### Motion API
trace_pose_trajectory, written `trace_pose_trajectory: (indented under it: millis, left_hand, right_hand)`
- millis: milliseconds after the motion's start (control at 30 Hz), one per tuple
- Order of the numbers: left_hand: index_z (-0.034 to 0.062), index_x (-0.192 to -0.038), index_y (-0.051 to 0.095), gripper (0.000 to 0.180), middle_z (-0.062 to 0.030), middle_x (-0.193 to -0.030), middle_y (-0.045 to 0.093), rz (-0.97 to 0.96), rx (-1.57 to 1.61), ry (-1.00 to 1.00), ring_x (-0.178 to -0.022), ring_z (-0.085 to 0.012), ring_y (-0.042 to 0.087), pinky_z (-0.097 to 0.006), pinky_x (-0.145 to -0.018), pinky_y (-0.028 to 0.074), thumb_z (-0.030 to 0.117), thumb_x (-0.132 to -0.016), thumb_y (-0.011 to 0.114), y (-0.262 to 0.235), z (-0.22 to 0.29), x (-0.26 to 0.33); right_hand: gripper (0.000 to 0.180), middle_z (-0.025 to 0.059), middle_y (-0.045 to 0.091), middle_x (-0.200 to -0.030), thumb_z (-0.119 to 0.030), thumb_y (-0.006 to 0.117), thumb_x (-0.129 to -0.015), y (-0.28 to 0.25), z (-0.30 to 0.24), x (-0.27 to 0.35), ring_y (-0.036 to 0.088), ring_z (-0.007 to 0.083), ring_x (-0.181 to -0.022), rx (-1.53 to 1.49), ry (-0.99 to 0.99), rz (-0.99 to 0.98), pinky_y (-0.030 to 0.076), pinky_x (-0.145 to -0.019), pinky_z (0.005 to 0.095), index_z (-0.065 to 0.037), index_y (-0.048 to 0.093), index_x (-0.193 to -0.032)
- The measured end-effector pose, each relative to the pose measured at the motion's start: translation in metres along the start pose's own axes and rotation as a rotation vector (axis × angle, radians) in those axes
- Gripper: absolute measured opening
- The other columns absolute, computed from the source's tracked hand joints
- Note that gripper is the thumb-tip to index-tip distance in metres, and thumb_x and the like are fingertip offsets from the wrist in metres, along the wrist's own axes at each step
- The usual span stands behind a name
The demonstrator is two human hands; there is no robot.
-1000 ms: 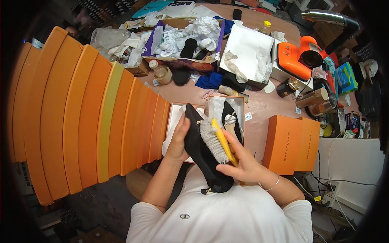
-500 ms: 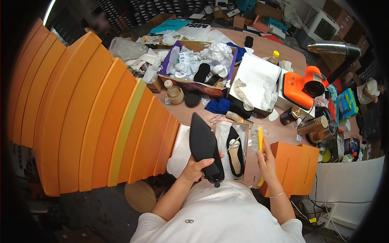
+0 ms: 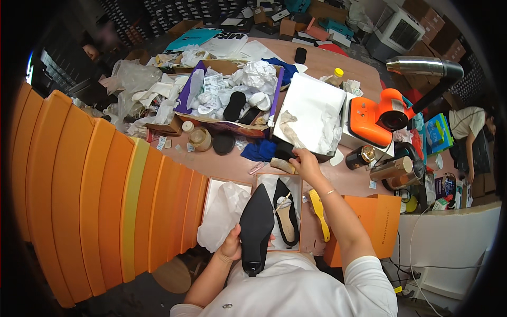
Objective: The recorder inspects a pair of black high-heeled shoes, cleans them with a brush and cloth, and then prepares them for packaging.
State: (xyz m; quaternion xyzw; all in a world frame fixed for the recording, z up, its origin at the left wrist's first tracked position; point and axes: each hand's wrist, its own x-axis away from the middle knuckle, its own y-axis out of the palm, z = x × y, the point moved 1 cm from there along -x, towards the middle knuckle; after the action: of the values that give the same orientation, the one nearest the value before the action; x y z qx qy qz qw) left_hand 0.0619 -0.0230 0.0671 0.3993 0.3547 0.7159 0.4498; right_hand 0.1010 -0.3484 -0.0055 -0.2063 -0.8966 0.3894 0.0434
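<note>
My left hand (image 3: 231, 244) grips a black pointed shoe (image 3: 257, 224), its sole turned up and its heel toward me. My right hand (image 3: 307, 165) stretches out across the table, thumb and fingers pinched at the right end of a small tan brush-like block (image 3: 282, 165). The matching black shoe (image 3: 285, 214) lies in an open shoe box (image 3: 300, 232), with white paper around it. Beside that box, under my right forearm, a yellow-handled brush (image 3: 319, 211) lies on the table. White tissue paper (image 3: 227, 211) fills the lid on the left.
A tall stack of orange boxes (image 3: 111, 201) leans along the left. Ahead sit a purple box (image 3: 182, 105) of crumpled paper, a white box lid (image 3: 311, 108) and an orange heat tool (image 3: 369, 124). Orange shoe boxes (image 3: 377, 222) stand on the right. Another person (image 3: 467, 127) is at far right.
My right hand has put the yellow brush down on the table and moved forward to the tan block. My left hand has brought the shoe nearer to me, sole still up. The view has shifted.
</note>
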Motion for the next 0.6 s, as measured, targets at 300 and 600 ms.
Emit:
trace_pose_trajectory:
  millis: [300, 600]
  left_hand:
    - [-0.0042, -0.132, 0.043, 0.087, -0.0206, -0.118, 0.058, 0.164, 0.051, -0.029, -0.109, -0.0316, 0.06, -0.045, -0.095, 0.05, 0.066, -0.083, 0.057, -0.046, 0.015, -0.01]
    - [-0.0022, -0.126, 0.049, 0.078, -0.0171, -0.106, 0.062, 0.216, 0.213, 0.112, -0.092, -0.027, 0.065, -0.04, -0.085, 0.055, 0.066, -0.086, 0.048, -0.067, 0.026, -0.036]
  right_hand:
    - [0.027, 0.0206, 0.053, -0.124, -0.01, 0.067, -0.066, 0.019, -0.045, -0.006, 0.048, 0.0366, -0.116, 0.157, -0.348, 0.137, 0.033, -0.098, 0.0484, -0.004, 0.056, -0.091]
    - [0.046, 0.0193, 0.052, -0.125, -0.019, 0.073, -0.081, 0.028, -0.096, 0.015, 0.051, 0.0353, -0.118, -0.412, -0.232, -0.502, 0.041, -0.1, 0.039, -0.003, 0.049, -0.116]
